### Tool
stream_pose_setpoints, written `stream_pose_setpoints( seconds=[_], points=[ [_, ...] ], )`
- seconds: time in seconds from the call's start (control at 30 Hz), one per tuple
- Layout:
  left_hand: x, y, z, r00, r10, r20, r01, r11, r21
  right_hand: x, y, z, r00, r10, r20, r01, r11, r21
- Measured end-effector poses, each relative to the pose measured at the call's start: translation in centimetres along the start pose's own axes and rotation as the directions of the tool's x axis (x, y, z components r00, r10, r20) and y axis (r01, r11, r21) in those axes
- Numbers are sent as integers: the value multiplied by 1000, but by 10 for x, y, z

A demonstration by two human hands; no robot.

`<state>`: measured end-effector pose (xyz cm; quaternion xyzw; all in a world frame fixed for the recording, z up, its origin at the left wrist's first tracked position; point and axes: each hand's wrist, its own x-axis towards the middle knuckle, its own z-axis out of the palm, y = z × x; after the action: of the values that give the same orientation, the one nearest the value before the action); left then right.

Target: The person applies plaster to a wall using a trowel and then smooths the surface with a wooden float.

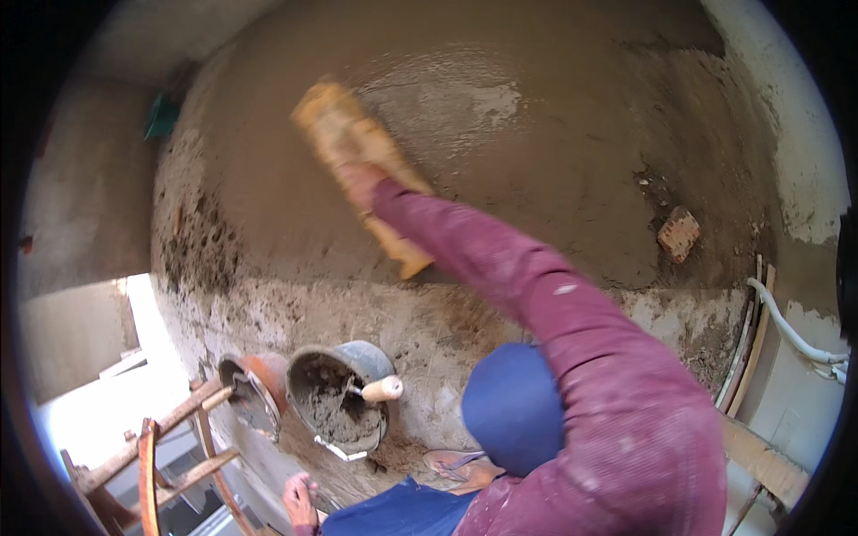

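Note:
My right hand (362, 183), at the end of a maroon sleeve, is closed on a long yellowish float (335, 125), blurred by motion. The float lies slantwise against a broad coat of wet grey-brown mortar (554, 152). A shinier wet patch shows just right of the float. At the lower left, my left hand (300, 502) is near my blue-clad leg, its fingers loosely curled and nothing seen in them. Between my hands stands a dark bucket (368, 357) of mortar, with a wooden-handled trowel (382, 389) stuck in it.
An orange bucket (268, 373) sits left of the dark one. Rough wooden bars (147, 473) form a frame at the lower left. A broken brick piece (679, 234) rests at the right of the mortar, near a white pipe (791, 330) and thin wooden strips (755, 344).

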<state>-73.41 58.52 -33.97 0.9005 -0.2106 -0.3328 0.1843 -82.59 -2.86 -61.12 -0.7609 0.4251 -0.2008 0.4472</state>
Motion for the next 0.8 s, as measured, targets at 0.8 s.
stream_pose_setpoints(
  seconds=[0.8],
  points=[
    [69, 53, 38, 979, 45, 197, -33, 997, -67, -215, 206, -265, 708, 288, -644, -388, 922, -14]
  ],
)
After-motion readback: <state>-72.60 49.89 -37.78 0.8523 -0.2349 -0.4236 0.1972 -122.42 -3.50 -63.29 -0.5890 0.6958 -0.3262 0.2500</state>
